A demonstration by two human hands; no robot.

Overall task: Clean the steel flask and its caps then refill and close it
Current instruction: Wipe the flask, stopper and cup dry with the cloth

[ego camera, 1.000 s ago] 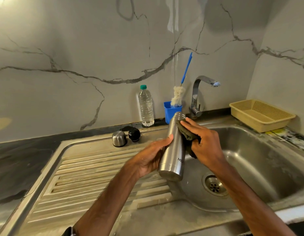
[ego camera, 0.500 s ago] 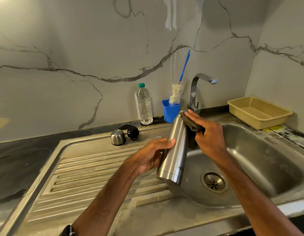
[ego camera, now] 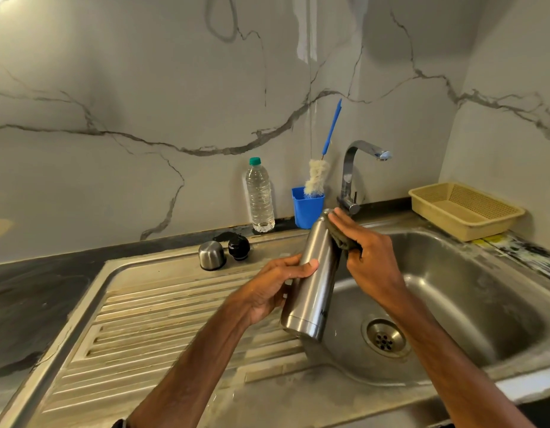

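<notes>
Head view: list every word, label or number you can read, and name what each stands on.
Steel flask: pale print near its base, turned mostly away; only "M" shows.
Printed sheet beside the yellow basket: too blurred to read.
No other text shows.

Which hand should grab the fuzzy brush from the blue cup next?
Probably the right hand: it is up by the steel flask's neck, just in front of the blue cup with the brush, and holds only a cloth. The left hand grips the flask's body, holding it over the sink.
</notes>
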